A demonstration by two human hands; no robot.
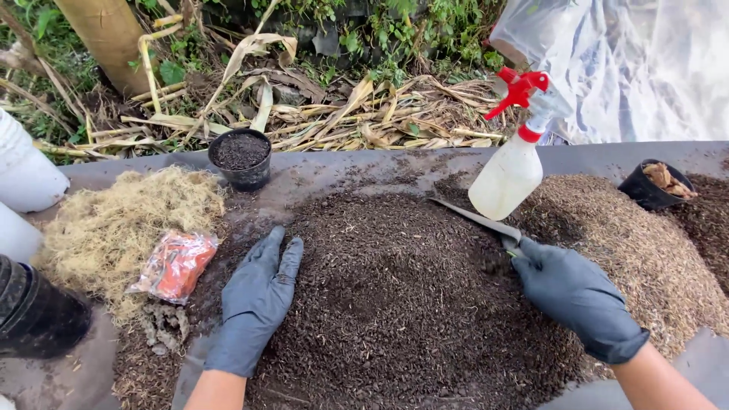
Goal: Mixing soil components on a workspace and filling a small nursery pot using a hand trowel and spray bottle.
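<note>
A large heap of dark soil (395, 296) covers the middle of the grey sheet (364, 163). My left hand (258, 300), in a black glove, lies flat with fingers apart on the heap's left edge. My right hand (573, 296), also gloved, grips the handle of a narrow metal trowel (474, 220) whose blade points up and left over the soil. A white spray bottle (512, 171) with a red trigger stands just behind the trowel.
A small black pot of soil (241, 158) stands at the back left. Pale dry fibre (125, 224) and an orange packet (176, 264) lie left. Brown husks (645, 250) and a black pot (654, 186) are right. White and black containers (30, 304) line the left edge.
</note>
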